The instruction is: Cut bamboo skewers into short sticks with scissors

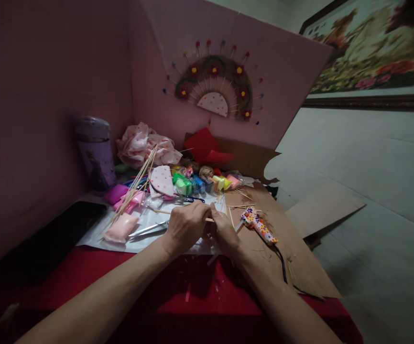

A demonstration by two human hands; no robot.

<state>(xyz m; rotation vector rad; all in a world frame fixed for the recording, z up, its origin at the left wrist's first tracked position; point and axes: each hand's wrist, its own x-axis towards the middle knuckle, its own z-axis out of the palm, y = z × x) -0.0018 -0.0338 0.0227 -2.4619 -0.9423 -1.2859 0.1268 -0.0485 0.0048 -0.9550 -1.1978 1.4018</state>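
Note:
Close together over a white sheet (111, 229), my left hand (187, 224) and my right hand (225, 231) are both closed around a thin bamboo skewer (162, 211). One end of it sticks out left of my left hand, and a short stretch shows between the hands. My fingertips are partly hidden. Metal scissors (149, 230) lie beside my left wrist, near a pale pink packet of clay (121, 228). To the right of my right hand, a flower-patterned glue gun (259, 225) rests on brown cardboard (300, 260).
Bundled skewers (135, 191) lean at the left, near a purple tumbler (95, 153) and a dark phone-like slab (81, 215). Coloured clay packets (183, 184) line the back. A decorated half-round fan (214, 71) is on the upright pink board (278, 62). Red cloth (121, 286) covers the front.

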